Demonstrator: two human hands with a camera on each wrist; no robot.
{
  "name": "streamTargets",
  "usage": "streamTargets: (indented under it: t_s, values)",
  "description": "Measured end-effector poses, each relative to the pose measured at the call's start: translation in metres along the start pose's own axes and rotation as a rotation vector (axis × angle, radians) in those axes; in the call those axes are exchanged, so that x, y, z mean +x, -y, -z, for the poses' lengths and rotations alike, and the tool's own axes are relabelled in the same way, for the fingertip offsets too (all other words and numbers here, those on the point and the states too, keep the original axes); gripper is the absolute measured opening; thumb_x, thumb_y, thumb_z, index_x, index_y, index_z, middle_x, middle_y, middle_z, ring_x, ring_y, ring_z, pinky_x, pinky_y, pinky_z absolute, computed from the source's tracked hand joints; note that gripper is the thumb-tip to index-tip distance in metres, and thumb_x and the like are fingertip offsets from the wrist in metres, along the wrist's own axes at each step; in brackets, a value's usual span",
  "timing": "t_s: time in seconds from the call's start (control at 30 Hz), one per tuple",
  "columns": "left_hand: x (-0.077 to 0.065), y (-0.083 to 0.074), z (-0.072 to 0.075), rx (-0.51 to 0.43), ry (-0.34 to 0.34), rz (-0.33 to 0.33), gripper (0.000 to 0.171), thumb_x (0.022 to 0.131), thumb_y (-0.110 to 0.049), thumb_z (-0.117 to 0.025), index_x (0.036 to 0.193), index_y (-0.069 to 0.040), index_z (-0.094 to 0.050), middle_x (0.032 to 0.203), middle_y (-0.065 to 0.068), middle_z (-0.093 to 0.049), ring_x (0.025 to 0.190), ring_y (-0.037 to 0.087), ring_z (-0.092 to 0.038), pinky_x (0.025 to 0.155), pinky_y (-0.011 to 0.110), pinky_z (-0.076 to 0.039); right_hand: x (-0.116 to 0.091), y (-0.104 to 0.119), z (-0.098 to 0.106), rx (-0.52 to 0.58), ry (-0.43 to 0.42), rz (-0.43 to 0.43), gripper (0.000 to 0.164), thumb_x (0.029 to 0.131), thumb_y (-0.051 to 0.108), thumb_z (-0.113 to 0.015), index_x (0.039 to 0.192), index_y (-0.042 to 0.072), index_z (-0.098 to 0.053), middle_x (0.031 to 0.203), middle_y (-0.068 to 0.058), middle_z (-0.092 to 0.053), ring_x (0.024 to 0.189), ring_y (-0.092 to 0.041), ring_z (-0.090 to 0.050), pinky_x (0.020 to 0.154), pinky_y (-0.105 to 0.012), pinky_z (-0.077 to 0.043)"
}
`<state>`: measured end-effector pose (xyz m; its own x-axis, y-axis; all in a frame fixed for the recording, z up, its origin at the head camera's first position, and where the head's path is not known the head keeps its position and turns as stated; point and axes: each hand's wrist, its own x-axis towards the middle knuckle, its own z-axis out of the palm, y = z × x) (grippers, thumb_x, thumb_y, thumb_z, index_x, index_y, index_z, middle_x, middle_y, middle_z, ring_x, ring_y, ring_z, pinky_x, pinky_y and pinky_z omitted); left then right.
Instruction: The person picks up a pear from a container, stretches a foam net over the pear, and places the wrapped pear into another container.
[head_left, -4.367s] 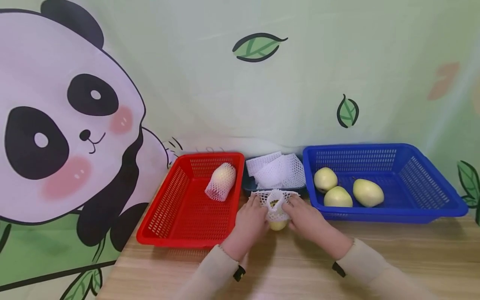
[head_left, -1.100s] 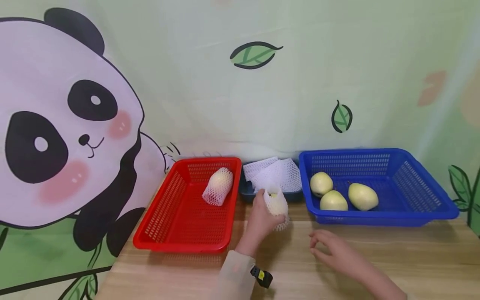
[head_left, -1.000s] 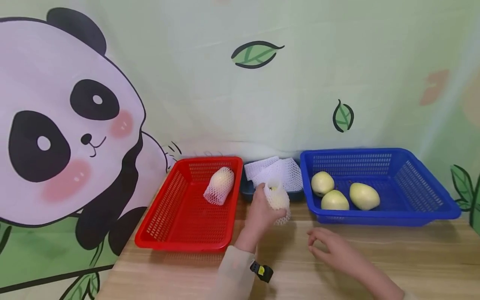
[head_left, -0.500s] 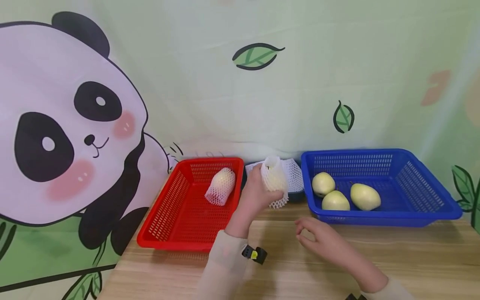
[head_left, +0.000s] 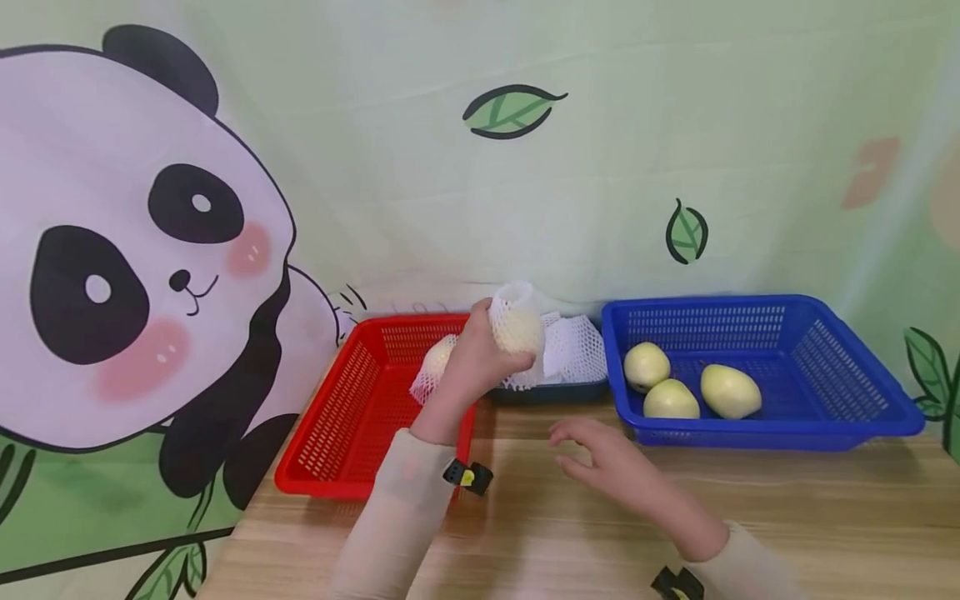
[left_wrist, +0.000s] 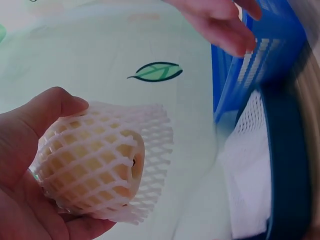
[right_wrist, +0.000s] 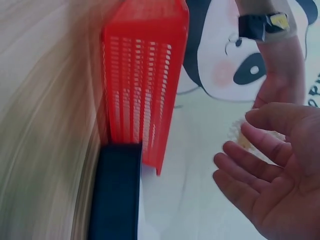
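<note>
My left hand (head_left: 478, 354) grips a pear in a white foam net sleeve (head_left: 517, 329), held up by the right rim of the red basket (head_left: 360, 450). In the left wrist view, thumb and fingers curl round the netted pear (left_wrist: 90, 162), and the net's loose end sticks out past the fruit. Another netted pear (head_left: 432, 371) lies in the red basket, partly hidden behind my left hand. Over the table in front of the dark teal tray (head_left: 555, 393), my right hand (head_left: 603, 462) holds nothing; its fingers are loosely bent in the right wrist view.
White foam net sleeves (head_left: 577, 346) lie in the teal tray between the two baskets. At the right stands a blue basket (head_left: 825, 417) with a few bare pears, one of them a pear (head_left: 730, 392) on its side. A printed cloth (head_left: 585, 208) hangs behind the wooden table (head_left: 540, 533).
Earlier both hands worked the net over the pear in front of the tray. Since then my left hand has lifted the netted pear up and leftward, while my right hand let go and stays lower.
</note>
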<state>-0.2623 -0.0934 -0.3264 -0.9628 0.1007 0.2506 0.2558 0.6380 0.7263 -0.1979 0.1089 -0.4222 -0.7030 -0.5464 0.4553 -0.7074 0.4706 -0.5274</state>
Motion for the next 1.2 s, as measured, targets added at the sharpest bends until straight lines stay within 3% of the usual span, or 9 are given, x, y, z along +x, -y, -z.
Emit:
streamTargets:
  t_s: [0.17,0.37,0.63,0.97,1.2]
  values:
    - [0.005,0.002,0.020,-0.007,0.023,0.032,0.095,0.075,-0.014,-0.084,0.152,-0.002,-0.029,0.136,0.019,-0.056,0.114,0.034,-0.059,0.100,0.050,-0.058,0.013,0.009,-0.013,-0.016,-0.014,0.077,0.016,0.090,0.004,-0.071,0.106,0.003,-0.068,0.114,-0.016,-0.073,0.108,-0.033,-0.069,0.095,-0.044,-0.059]
    - [0.012,0.005,0.047,0.008,0.049,0.049,0.096,0.079,-0.014,-0.082,0.155,-0.003,-0.024,0.140,0.020,-0.053,0.116,0.035,-0.058,0.101,0.050,-0.058,0.028,0.018,-0.028,-0.009,-0.025,0.111,0.024,0.091,0.010,-0.073,0.114,0.002,-0.070,0.120,-0.015,-0.072,0.114,-0.032,-0.068,0.102,-0.046,-0.055]
    - [0.022,0.020,0.079,0.012,0.060,0.120,0.097,0.081,-0.015,-0.081,0.157,-0.006,-0.020,0.145,0.020,-0.048,0.124,0.037,-0.054,0.104,0.055,-0.055,0.044,0.033,-0.054,-0.159,-0.003,0.228,0.036,0.088,0.023,-0.079,0.118,0.005,-0.070,0.124,-0.012,-0.070,0.118,-0.028,-0.066,0.104,-0.040,-0.055]
    - [0.038,0.060,0.105,0.075,0.066,0.155,0.097,0.086,-0.019,-0.075,0.159,-0.002,-0.014,0.143,0.025,-0.048,0.119,0.036,-0.053,0.103,0.054,-0.053,0.050,0.046,-0.088,-0.300,0.094,0.369,0.041,0.090,0.035,-0.078,0.122,0.011,-0.071,0.126,-0.006,-0.071,0.119,-0.020,-0.066,0.105,-0.029,-0.054]
    - [0.046,0.091,0.115,0.142,0.065,0.179,0.100,0.086,-0.021,-0.075,0.160,-0.002,-0.010,0.142,0.027,-0.049,0.117,0.037,-0.054,0.101,0.055,-0.054,0.049,0.046,-0.099,-0.335,0.170,0.362,0.040,0.091,0.034,-0.076,0.124,0.012,-0.070,0.126,-0.005,-0.071,0.119,-0.018,-0.065,0.105,-0.028,-0.054]
